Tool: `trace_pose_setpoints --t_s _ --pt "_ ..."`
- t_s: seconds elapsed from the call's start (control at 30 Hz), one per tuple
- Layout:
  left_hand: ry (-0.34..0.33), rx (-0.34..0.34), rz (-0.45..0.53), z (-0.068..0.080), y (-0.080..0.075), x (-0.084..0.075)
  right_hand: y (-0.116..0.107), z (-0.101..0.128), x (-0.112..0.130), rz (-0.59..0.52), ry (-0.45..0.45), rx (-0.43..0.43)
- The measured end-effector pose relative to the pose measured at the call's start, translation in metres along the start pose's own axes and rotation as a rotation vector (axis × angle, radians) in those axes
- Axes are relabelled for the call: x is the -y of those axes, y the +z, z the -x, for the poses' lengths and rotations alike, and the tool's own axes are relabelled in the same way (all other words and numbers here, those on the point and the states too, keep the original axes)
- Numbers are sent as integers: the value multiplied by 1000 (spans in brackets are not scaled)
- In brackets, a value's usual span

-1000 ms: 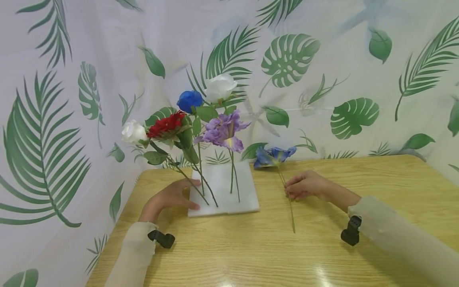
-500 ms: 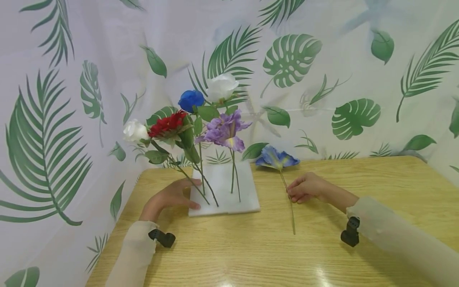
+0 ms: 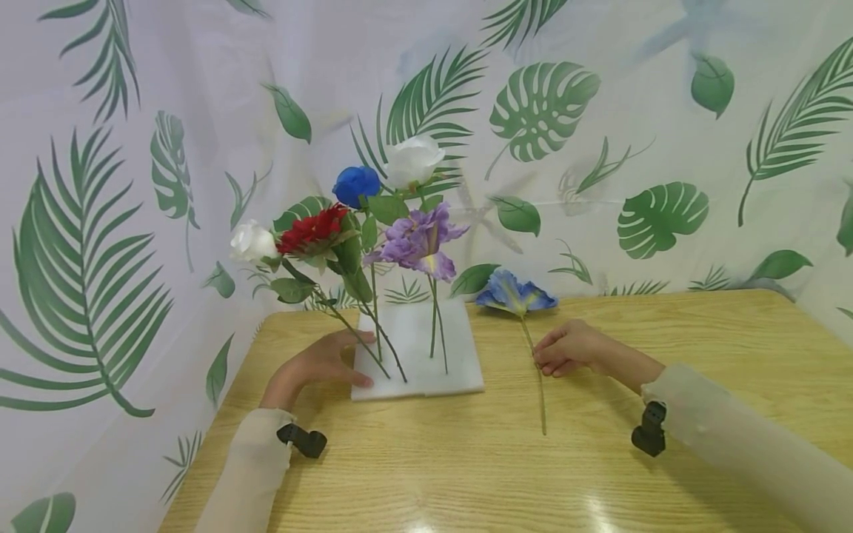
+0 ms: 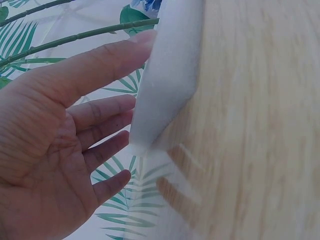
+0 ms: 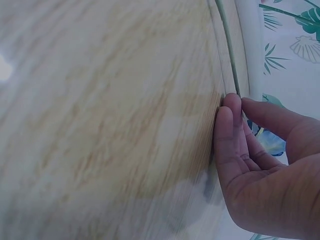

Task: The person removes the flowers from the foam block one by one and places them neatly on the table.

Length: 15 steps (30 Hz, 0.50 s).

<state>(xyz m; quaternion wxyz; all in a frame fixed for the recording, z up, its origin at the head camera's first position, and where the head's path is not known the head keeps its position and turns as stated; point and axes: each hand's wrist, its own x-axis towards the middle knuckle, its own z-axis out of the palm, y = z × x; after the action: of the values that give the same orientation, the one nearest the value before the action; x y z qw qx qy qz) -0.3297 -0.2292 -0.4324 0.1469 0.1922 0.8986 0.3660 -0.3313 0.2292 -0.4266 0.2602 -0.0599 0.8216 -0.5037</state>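
Between the thumb and fingers of my right hand (image 3: 569,348) is the thin stem of a blue artificial iris (image 3: 516,292). Its bloom lies toward the table's back edge, its stem end toward me. In the right wrist view, the fingertips pinch the green stem (image 5: 229,47) close to the tabletop. My left hand (image 3: 321,363) rests at the left side of a white foam board (image 3: 449,348), fingers extended. In the left wrist view, thumb and fingertips touch the foam (image 4: 172,65). A purple iris (image 3: 423,240) stands upright in the board.
Also standing in the foam are a white rose (image 3: 413,161), a blue rose (image 3: 356,185), a red flower (image 3: 313,231) and a smaller white rose (image 3: 253,243) leaning left. The wooden table (image 3: 426,459) meets a leaf-printed curtain (image 3: 586,155) behind.
The blue iris bloom has turned, showing more of its inner petals, and shifted slightly right. My right hand moved slightly with it. My left hand stays at the foam board.
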Motion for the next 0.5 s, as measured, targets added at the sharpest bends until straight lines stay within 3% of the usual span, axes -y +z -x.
trace_pose_setpoints --t_s 0.5 --pt "-8 2 -7 0 -1 -1 1 -1 0 14 -15 -11"
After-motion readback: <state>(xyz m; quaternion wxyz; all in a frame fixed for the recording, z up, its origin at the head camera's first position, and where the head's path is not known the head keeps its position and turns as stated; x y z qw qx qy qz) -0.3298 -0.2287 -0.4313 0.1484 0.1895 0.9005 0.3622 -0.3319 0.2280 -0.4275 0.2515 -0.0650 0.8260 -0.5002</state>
